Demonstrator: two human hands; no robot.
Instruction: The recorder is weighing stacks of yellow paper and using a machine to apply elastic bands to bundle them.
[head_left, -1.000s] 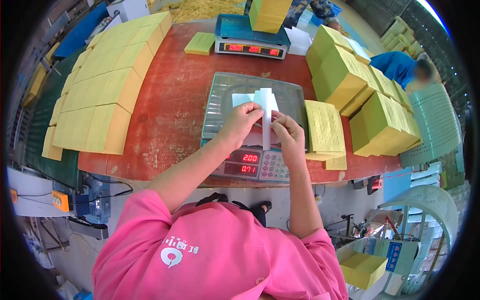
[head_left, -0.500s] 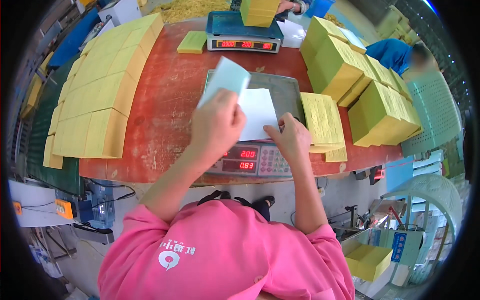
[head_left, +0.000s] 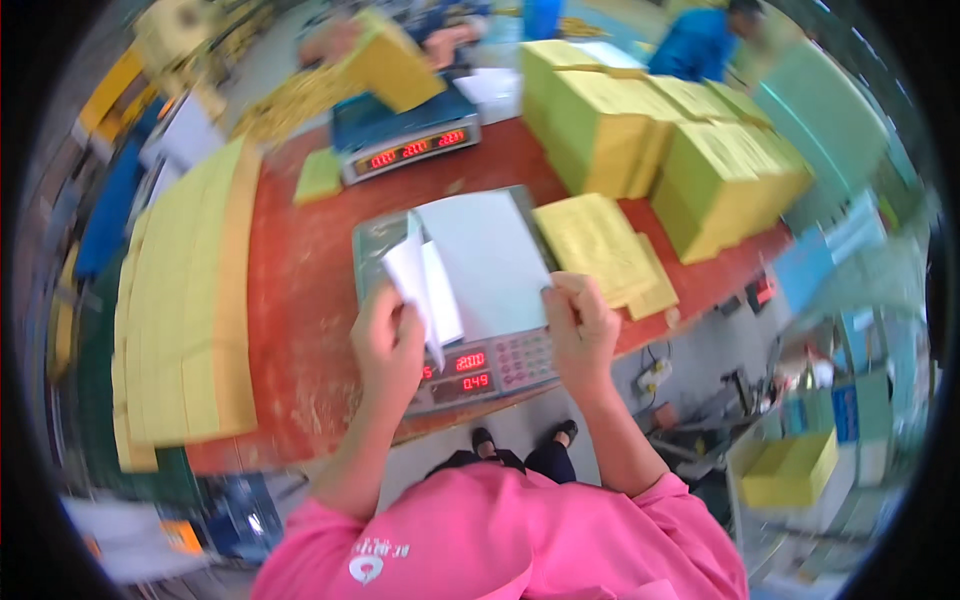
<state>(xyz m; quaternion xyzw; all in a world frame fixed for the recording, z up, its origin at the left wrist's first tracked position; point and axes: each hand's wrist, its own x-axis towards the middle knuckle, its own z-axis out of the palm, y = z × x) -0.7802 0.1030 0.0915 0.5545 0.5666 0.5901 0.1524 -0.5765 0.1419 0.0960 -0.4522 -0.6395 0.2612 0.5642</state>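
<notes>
My left hand (head_left: 388, 340) is closed on a folded piece of white paper (head_left: 436, 290), its layers standing up above the fingers. A wide pale sheet of paper (head_left: 490, 250) lies over the platform of the near electronic scale (head_left: 527, 362). At that sheet's lower right corner, my right hand (head_left: 583, 325) pinches the edge between thumb and fingers. Whether the folded piece and the wide sheet are joined cannot be made out. Flat yellow paper stacks (head_left: 600, 250) lie just right of the scale, beyond my right hand.
Yellow paper blocks stand in a long row (head_left: 190, 300) on the left and in stacks (head_left: 715, 185) on the right of the red table (head_left: 300, 330). Across it, another person's blurred hands are by a yellow block (head_left: 395, 65) over a second scale (head_left: 410, 150). A person in blue (head_left: 692, 45) is behind.
My left hand has come down and left with the folded paper, and more of the wide sheet shows. The far block is now tilted. My view has shifted and turned.
</notes>
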